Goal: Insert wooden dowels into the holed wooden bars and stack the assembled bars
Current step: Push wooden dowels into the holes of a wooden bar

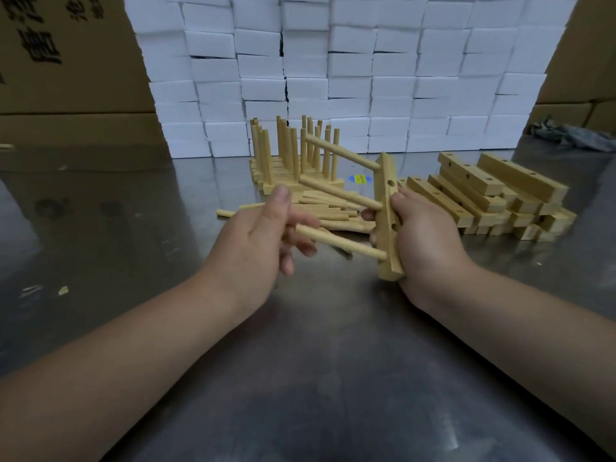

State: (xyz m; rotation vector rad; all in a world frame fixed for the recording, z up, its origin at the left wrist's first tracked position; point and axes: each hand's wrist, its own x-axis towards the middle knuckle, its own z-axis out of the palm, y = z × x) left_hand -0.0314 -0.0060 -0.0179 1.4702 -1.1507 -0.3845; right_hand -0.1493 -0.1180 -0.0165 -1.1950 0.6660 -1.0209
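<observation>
My right hand (423,241) grips a holed wooden bar (386,208) held upright above the metal table. Three dowels stick out of the bar toward the left. My left hand (263,238) holds the lowest dowel (343,243) near its free end, fingers curled around it. Loose dowels (320,208) lie on the table behind my hands. A stack of assembled bars with upright dowels (293,155) stands further back. A pile of empty holed bars (490,198) lies at the right.
A wall of white foam blocks (350,68) closes the back of the metal table (316,378). Cardboard boxes (66,61) stand at the left and right. A single dowel (226,214) lies left of the loose pile. A yellow-blue sticker (360,179) is on the table.
</observation>
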